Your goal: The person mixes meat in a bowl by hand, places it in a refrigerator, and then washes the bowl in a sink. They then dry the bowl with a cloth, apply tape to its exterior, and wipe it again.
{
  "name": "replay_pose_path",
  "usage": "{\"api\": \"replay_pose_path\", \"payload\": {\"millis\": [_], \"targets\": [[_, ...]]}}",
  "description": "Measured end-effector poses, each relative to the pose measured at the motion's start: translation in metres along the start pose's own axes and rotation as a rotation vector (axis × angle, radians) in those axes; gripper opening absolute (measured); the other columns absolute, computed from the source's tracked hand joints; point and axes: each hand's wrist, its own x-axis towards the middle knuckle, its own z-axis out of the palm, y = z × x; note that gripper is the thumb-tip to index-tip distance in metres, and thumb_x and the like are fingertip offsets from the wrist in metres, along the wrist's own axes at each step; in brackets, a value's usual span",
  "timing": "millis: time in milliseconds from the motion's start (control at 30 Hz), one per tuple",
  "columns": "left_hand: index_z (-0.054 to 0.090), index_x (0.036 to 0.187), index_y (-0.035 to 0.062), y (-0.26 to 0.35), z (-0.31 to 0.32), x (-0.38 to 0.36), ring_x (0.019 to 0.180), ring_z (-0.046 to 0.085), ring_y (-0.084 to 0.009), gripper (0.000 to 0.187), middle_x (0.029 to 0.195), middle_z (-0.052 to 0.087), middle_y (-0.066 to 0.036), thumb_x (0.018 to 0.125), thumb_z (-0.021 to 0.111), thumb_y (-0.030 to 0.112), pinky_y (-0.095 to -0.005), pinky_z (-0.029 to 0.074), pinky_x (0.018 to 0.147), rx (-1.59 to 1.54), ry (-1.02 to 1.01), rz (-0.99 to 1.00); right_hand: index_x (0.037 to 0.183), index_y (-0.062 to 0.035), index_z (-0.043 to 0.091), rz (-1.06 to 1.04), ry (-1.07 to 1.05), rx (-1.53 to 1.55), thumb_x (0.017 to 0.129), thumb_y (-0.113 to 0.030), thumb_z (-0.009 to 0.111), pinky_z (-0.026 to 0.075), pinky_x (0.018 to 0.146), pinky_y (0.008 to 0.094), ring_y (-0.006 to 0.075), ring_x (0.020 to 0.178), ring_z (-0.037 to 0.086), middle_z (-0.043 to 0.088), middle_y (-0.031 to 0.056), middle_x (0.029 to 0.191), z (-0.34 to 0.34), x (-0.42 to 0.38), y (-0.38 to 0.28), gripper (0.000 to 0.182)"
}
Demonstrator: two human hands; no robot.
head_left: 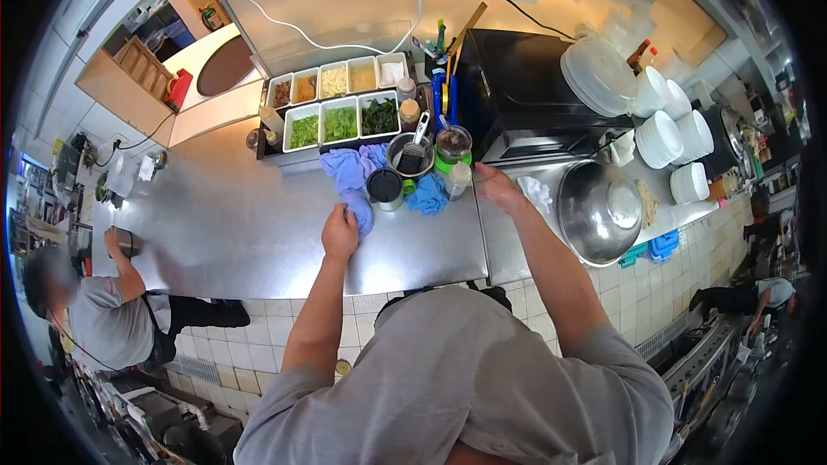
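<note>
My left hand (340,231) is closed on the near end of a purple cloth (359,213) on the steel counter. A second bunched purple cloth (343,169) lies just beyond it. Right of the held cloth stands a cup with a dark top (385,187). My right hand (500,189) is open, fingers extended, close to a clear shaker bottle (459,179). Between the cup and the shaker a blue cloth (427,195) is crumpled. Behind them are a metal pot holding a brush (412,155) and a jar of dark contents (453,144) on a green base.
White tubs of chopped toppings (339,123) sit in a rack at the back. On the right are a black appliance (508,86), a large metal bowl (600,211) and stacked white bowls (659,139). A co-worker (103,314) stands at the counter's left end, one hand at a metal container (127,244).
</note>
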Motion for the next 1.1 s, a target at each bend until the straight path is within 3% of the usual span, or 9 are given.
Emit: {"api": "replay_pose_path", "payload": {"millis": [67,200,267,433,500,567,700,800,1100], "targets": [[0.057,0.12,0.0025,-0.022,0.009,-0.008,0.098,0.064,-0.0354,0.03,0.104,0.065,-0.022,0.092,0.059,0.015,-0.0457,0.051,0.084,-0.202,0.206,0.201,0.155,-0.0113,0.037,0.164,-0.082,0.496,0.1,-0.015,0.051,0.046,0.105,0.0436,0.0239,0.134,0.049,0.048,0.0088,0.152,0.0,0.008,0.0,0.056],[0.058,0.12,0.002,0.0,-0.009,-0.042,0.092,0.058,-0.0321,0.038,0.101,0.058,-0.017,0.083,0.064,0.005,-0.0409,0.049,0.086,-0.364,0.181,0.009,0.153,-0.0147,0.04,0.223,-0.081,0.72,0.104,-0.029,0.053,0.048,0.102,0.0434,0.0214,0.127,0.054,0.055,0.0061,0.144,0.021,0.018,-0.006,0.053],[0.059,0.116,0.0026,0.007,-0.004,-0.052,0.084,0.055,-0.0296,0.04,0.095,0.054,-0.013,0.077,0.067,0.003,-0.0389,0.049,0.081,-0.461,0.231,0.064,0.15,-0.0138,0.045,0.209,0.079,0.665,0.103,-0.035,0.056,0.053,0.093,0.0437,0.0198,0.111,0.064,0.065,0.006,0.128,0.031,0.023,-0.005,0.053],[0.06,0.114,0.0012,0.026,0.03,-0.059,0.076,0.061,-0.0202,0.04,0.106,0.064,-0.013,0.08,0.078,0.013,-0.0329,0.053,0.07,-0.673,-0.152,-0.075,0.14,-0.0099,0.054,0.146,0.188,0.656,0.098,-0.028,0.066,0.056,0.085,0.0384,0.0168,0.1,0.066,0.069,0.0082,0.115,0.045,0.03,0.001,0.048],[0.056,0.126,0.0028,0.046,0.042,-0.054,0.082,0.064,-0.0165,0.053,0.117,0.063,-0.013,0.081,0.081,0.015,-0.0302,0.055,0.072,-0.735,-0.454,0.088,0.137,-0.0082,0.057,0.11,0.185,0.697,0.095,-0.025,0.07,0.055,0.084,0.0376,0.0162,0.1,0.066,0.07,0.0095,0.112,0.048,0.046,0.021,0.047],[0.054,0.131,0.0016,0.087,0.038,-0.052,0.081,0.065,-0.0188,0.061,0.119,0.062,-0.015,0.079,0.082,0.017,-0.0309,0.055,0.072,-0.786,-0.453,0.124,0.135,-0.0041,0.056,0.081,0.327,0.335,0.092,-0.019,0.073,0.056,0.08,0.0342,0.0164,0.098,0.066,0.068,0.0104,0.111,0.055,0.059,0.039,0.048],[0.046,0.143,0.0017,0.158,0.034,-0.033,0.089,0.067,-0.0259,0.077,0.127,0.059,-0.019,0.078,0.083,0.017,-0.0335,0.056,0.076,-0.74,-0.334,0.195,0.142,-0.0042,0.05,0.132,0.356,0.394,0.09,-0.013,0.072,0.055,0.077,0.0313,0.0169,0.095,0.066,0.067,0.0097,0.112,0.065,0.054,0.03,0.057],[0.048,0.14,0.0026,0.181,0.037,-0.018,0.098,0.067,-0.0328,0.071,0.124,0.061,-0.02,0.079,0.08,0.019,-0.0381,0.055,0.082,-0.698,-0.281,0.264,0.15,-0.0075,0.043,0.055,0.26,0.572,0.09,-0.008,0.069,0.056,0.074,0.0302,0.0173,0.096,0.066,0.067,0.0093,0.115,0.057,0.026,-0.002,0.065],[0.056,0.122,0.0063,0.127,0.021,-0.045,0.105,0.065,-0.0364,0.05,0.113,0.065,-0.019,0.08,0.075,0.024,-0.0436,0.053,0.087,-0.471,-0.276,0.307,0.152,-0.0132,0.044,0.056,-0.01,0.474,0.085,-0.008,0.073,0.057,0.071,0.0293,0.0138,0.092,0.066,0.067,0.0029,0.118,0.07,-0.003,0.004,0.073]]}}
